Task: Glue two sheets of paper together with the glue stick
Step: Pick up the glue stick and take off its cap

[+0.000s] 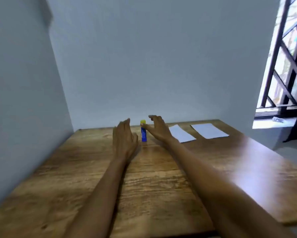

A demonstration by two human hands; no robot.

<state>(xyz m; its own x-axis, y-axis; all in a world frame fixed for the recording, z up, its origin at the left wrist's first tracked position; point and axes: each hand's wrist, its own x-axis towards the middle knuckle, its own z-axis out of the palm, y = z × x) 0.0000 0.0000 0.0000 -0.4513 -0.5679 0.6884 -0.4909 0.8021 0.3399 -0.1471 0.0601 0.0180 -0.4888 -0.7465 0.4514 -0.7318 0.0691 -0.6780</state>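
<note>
A blue glue stick (143, 134) with a yellow cap stands upright near the far middle of the wooden table (96, 177). My left hand (124, 140) reaches out just left of it, fingers straight, holding nothing. My right hand (157, 128) is spread just right of the stick, its thumb touching the stick near the cap and its fingers arched above. Two white paper sheets lie flat at the far right: one (182, 133) partly behind my right wrist, the other (209, 130) further right.
Pale walls close off the table's far and left sides. A window with dark bars (285, 66) stands at the right. The table's right edge drops off near the window sill.
</note>
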